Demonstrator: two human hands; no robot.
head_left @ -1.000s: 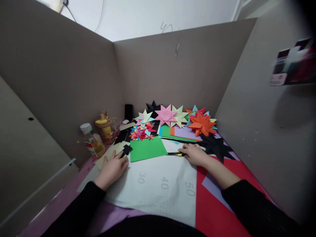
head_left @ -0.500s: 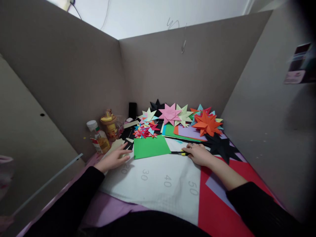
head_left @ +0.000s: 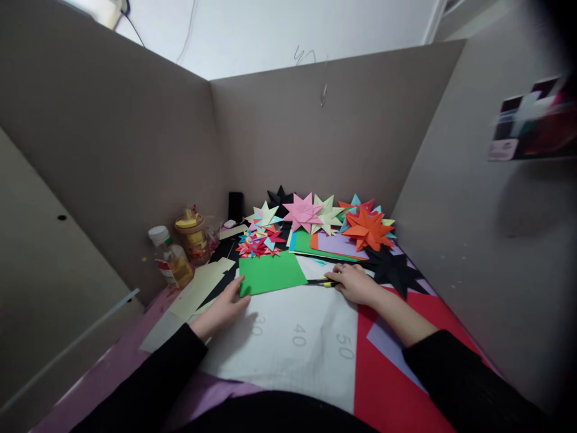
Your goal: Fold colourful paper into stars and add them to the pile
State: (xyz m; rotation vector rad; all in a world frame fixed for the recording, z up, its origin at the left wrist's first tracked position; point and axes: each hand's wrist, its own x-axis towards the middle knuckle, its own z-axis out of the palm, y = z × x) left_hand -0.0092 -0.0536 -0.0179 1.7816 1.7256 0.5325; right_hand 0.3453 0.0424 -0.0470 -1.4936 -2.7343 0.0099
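**Two hands at the green sheet**

On the far left of the desk, beside the grey partition, stand a small bottle (head_left: 169, 261) with yellow liquid and a jar (head_left: 193, 237) with a yellow lid, probably set there so that the middle stays free for paper. Next to them lie pale yellow sheets (head_left: 202, 285), partly one over another.

Then comes the left hand (head_left: 225, 310). It lies flat and open, with the fingers loosely together, and the fingertips touch the near left corner of the green sheet (head_left: 270, 272); it seems to hold this corner steady. The green sheet lies flat, with its near edge on the white mat (head_left: 288, 343) with printed numbers, in front of the person.

At the right edge of the green sheet is a thin black and yellow tool (head_left: 321, 282) (perhaps a pen or a cutter, I cannot tell). The right hand (head_left: 354, 282) rests on it, curled, with the fingertips at its end; the exact grip is hidden.

Behind, against the back wall, folded paper stars (head_left: 311, 210) are gathered, and an orange star (head_left: 367, 228) and a black star (head_left: 396, 270) lie further right, above red paper (head_left: 387, 385).
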